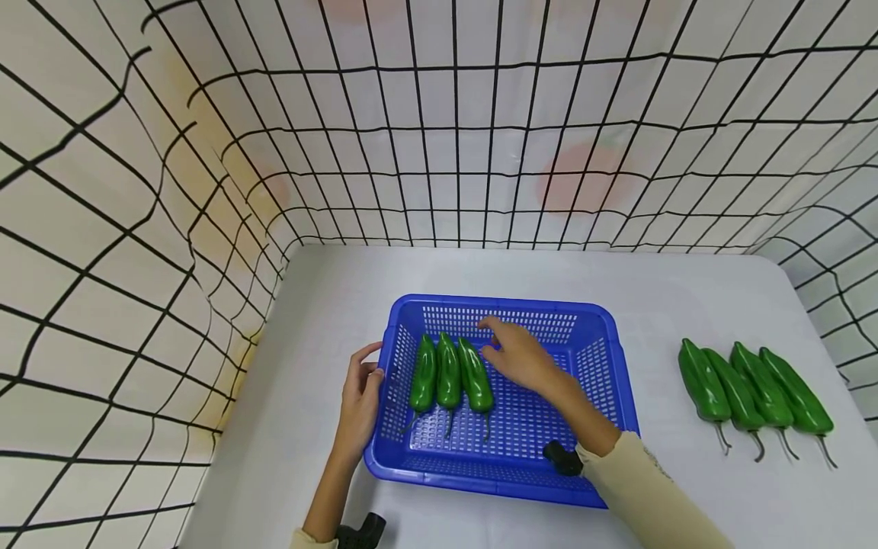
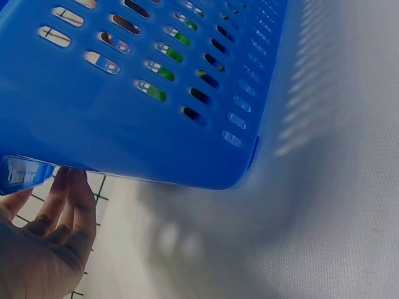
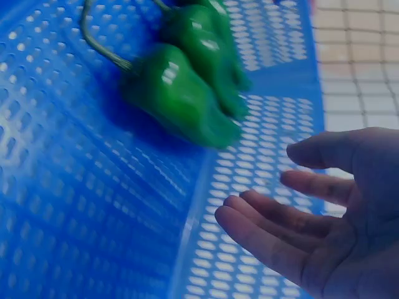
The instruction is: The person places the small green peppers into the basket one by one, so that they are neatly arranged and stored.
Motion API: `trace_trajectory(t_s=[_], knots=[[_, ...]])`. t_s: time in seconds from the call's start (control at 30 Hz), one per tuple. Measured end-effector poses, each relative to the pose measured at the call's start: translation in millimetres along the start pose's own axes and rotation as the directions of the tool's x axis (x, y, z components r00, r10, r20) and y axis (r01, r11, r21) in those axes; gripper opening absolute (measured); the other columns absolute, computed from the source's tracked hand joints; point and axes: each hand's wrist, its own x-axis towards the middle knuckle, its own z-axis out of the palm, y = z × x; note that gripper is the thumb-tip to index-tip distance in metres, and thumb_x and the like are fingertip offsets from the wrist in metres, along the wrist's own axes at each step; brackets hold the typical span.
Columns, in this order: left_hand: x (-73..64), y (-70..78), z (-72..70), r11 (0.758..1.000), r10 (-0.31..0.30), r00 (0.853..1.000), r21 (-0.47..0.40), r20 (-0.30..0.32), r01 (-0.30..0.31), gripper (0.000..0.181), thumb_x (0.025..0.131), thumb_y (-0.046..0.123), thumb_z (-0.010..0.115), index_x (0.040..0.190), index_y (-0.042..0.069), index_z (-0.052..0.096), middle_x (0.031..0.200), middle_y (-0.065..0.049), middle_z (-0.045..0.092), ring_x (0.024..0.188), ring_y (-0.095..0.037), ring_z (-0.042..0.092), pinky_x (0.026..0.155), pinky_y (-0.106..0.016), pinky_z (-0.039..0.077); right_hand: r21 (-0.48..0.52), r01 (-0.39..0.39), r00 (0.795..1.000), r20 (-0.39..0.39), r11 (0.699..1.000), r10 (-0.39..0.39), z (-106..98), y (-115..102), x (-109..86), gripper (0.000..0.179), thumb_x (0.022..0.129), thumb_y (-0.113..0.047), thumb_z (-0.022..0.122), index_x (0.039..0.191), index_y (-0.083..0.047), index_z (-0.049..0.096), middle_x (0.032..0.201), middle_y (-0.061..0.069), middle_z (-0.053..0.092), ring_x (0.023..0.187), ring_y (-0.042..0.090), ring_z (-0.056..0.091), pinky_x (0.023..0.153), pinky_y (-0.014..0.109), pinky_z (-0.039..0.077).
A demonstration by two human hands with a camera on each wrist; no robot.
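Note:
A blue plastic basket point(image 1: 507, 492) with perforated walls stands on the white table. Inside, toward its left side, three green peppers point(image 1: 449, 374) lie in a row, stems toward the front. My left hand point(image 1: 360, 389) holds the basket's left rim; in the left wrist view, its fingertips point(image 2: 78, 177) meet the rim's edge and are partly hidden by it. My right hand point(image 1: 521, 354) is over the basket, just right of the peppers, with nothing between its fingers. In the right wrist view, that hand point(image 3: 318, 218) has its fingers spread and loosely bent, apart from the nearest pepper point(image 3: 177, 93).
Several more green peppers point(image 1: 754, 389) lie side by side on the table point(image 1: 658, 293) to the right of the basket. Black wire grid panels point(image 1: 480, 152) rise behind the table and along its sides, with pale sheeting behind them.

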Motion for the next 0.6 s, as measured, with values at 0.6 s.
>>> trace_trajectory(t_s=[0.6], knots=[[-1.4, 0.6, 1.6, 1.0, -0.005, 1.0, 0.002, -0.007, 0.005, 0.043, 0.102, 0.002, 0.04, 0.144, 0.007, 0.046, 0.108, -0.024, 0.061, 0.09, -0.035, 0.061, 0.07, -0.033, 0.053, 0.088, 0.043, 0.99, -0.137, 0.995, -0.031, -83.8, 38.4, -57.1, 0.032, 0.1, -0.014, 0.057, 0.131, -0.008, 0.059, 0.115, 0.014, 0.066, 0.106, 0.032, 0.061, 0.084, 0.05, 0.052]])
